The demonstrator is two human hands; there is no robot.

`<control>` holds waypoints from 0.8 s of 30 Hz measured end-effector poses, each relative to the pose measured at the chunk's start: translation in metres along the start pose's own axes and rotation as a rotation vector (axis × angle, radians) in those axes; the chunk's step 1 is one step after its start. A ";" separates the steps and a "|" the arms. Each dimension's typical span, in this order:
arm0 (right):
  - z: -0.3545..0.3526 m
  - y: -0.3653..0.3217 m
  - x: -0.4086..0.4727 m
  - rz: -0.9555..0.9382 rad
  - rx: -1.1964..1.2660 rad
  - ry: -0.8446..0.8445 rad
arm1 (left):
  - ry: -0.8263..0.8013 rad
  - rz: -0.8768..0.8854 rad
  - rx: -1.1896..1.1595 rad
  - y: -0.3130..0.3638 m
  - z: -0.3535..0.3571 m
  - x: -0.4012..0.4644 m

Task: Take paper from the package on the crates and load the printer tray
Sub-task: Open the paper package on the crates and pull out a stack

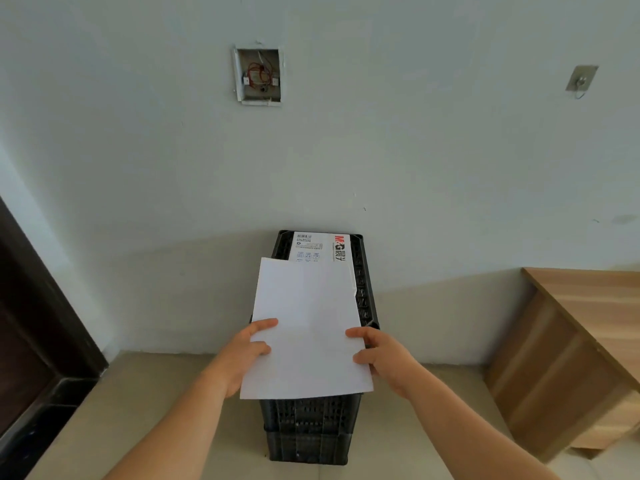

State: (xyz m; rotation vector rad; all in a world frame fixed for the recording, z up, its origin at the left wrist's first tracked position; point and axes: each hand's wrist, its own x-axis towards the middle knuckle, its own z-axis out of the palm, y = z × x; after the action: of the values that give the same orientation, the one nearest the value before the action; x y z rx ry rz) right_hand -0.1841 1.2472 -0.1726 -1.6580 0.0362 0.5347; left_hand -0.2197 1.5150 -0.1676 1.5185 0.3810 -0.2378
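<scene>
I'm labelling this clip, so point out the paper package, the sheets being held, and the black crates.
paper package [320, 245], head view, printed top face.
sheets [308, 327], head view, middle of the top sheet.
black crates [308, 431], head view, front wall.

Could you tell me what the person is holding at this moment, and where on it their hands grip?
A stack of white paper, held above the black crates: left hand on its left edge, right hand on its right edge, near the bottom.
</scene>
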 end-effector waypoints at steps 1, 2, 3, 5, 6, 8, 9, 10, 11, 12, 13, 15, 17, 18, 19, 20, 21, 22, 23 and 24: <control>0.000 -0.007 -0.002 -0.037 -0.018 0.007 | 0.017 0.055 0.026 0.008 0.001 -0.004; 0.001 -0.015 -0.003 -0.077 -0.027 0.014 | 0.033 0.107 0.046 0.016 0.002 -0.007; 0.001 -0.023 -0.004 -0.114 -0.028 0.019 | 0.044 0.154 0.052 0.024 0.003 -0.009; 0.002 -0.035 -0.004 -0.171 -0.018 0.015 | 0.057 0.234 0.051 0.038 0.006 -0.012; 0.002 -0.041 -0.004 -0.187 -0.009 0.013 | 0.060 0.268 0.050 0.044 0.009 -0.014; 0.000 -0.049 -0.004 -0.203 0.029 0.032 | 0.062 0.318 0.044 0.053 0.015 -0.015; -0.002 -0.052 -0.003 -0.209 0.054 0.048 | 0.066 0.341 0.043 0.056 0.018 -0.015; -0.004 -0.054 -0.003 -0.219 0.079 0.065 | 0.074 0.363 0.045 0.059 0.021 -0.014; -0.006 -0.056 -0.002 -0.231 0.101 0.081 | 0.078 0.380 0.044 0.061 0.025 -0.013; -0.008 -0.058 -0.001 -0.249 0.119 0.095 | 0.079 0.391 0.043 0.063 0.029 -0.012; -0.009 -0.059 0.000 -0.269 0.127 0.110 | 0.080 0.401 0.047 0.065 0.035 -0.011; -0.010 -0.060 0.001 -0.303 0.119 0.138 | 0.095 0.423 0.082 0.065 0.046 -0.009; -0.013 -0.060 0.003 -0.319 0.115 0.152 | 0.107 0.437 0.114 0.065 0.053 -0.005; -0.015 -0.060 0.003 -0.321 0.116 0.156 | 0.102 0.443 0.127 0.065 0.053 -0.002; -0.018 -0.060 0.004 -0.321 0.118 0.164 | 0.094 0.441 0.146 0.066 0.051 0.002; -0.021 -0.060 0.004 -0.323 0.128 0.176 | 0.080 0.442 0.172 0.068 0.049 0.005; -0.023 -0.060 0.005 -0.325 0.147 0.192 | 0.061 0.442 0.194 0.069 0.047 0.009; -0.025 -0.060 0.006 -0.327 0.173 0.210 | 0.034 0.445 0.205 0.070 0.046 0.014; -0.027 -0.060 0.007 -0.329 0.196 0.226 | 0.006 0.444 0.207 0.071 0.047 0.020; -0.029 -0.061 0.007 -0.333 0.215 0.240 | -0.025 0.446 0.211 0.072 0.049 0.025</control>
State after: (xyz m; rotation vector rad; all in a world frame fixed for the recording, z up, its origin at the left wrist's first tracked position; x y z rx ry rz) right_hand -0.1488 1.2322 -0.1171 -1.4704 -0.0067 0.0743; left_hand -0.1645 1.4719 -0.1105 1.7625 -0.0100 0.0574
